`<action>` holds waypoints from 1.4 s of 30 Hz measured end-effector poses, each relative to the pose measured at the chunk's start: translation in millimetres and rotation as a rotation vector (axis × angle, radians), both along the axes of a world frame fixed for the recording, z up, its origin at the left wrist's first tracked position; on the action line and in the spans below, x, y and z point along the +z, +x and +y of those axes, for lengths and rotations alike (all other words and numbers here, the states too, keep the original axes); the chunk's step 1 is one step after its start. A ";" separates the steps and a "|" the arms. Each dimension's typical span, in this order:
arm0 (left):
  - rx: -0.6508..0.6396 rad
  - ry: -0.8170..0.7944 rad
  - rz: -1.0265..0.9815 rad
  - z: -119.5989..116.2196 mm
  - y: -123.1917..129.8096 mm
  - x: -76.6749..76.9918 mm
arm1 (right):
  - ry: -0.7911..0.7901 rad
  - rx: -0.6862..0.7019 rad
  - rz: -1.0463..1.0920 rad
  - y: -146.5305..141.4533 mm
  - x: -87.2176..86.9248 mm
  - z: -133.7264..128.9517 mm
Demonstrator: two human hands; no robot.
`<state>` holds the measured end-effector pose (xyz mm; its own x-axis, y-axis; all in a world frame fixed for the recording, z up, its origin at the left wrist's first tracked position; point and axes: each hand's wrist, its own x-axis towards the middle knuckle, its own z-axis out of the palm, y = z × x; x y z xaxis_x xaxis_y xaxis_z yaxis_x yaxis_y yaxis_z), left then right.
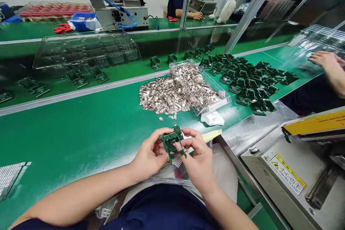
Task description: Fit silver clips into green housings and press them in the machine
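Note:
A dark green plastic frame [172, 141] with open slots is held in front of my body, just off the table's near edge. My left hand [151, 152] grips its left side, fingers curled behind it. My right hand [198, 156] has its fingers and thumb on the right side of the same frame; whether a small part is pinched there too, I cannot tell. Beyond the hands, a heap of small silvery metal pieces [161, 95] lies on the green table, partly inside a clear plastic tray [215, 106]. White crumpled material [212, 118] sits beside the tray.
Many similar green frames [242, 75] are piled at the right. Several more stand on the conveyor [129, 66] beyond the metal edge. A machine with a hand-injury warning label [287, 174] is at my right. A co-worker's hand [325, 59] reaches in at far right. Metal strips [12, 178] lie at left.

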<state>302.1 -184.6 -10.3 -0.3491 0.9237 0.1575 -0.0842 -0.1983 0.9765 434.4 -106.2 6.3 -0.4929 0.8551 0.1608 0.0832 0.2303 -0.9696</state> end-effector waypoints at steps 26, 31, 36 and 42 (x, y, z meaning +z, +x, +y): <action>0.034 -0.192 0.065 -9.9 12.8 2.5 | -0.463 -0.108 0.240 -2.3 -11.4 -21.9; -0.046 -0.216 0.090 3.8 13.3 2.6 | -0.378 -0.174 0.247 27.7 -28.8 -20.2; -0.057 -0.167 0.145 45.8 12.4 -17.1 | -0.262 -0.122 -0.033 51.8 -68.8 -18.8; -0.112 -0.152 0.133 60.4 15.1 -41.0 | -0.184 -0.029 -0.036 34.4 -96.6 -26.3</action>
<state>317.2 -124.2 -51.3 -0.2283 0.9722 0.0512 0.0336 -0.0447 0.9984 468.7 -132.6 -90.3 -0.4705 0.8822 -0.0167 0.1222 0.0464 -0.9914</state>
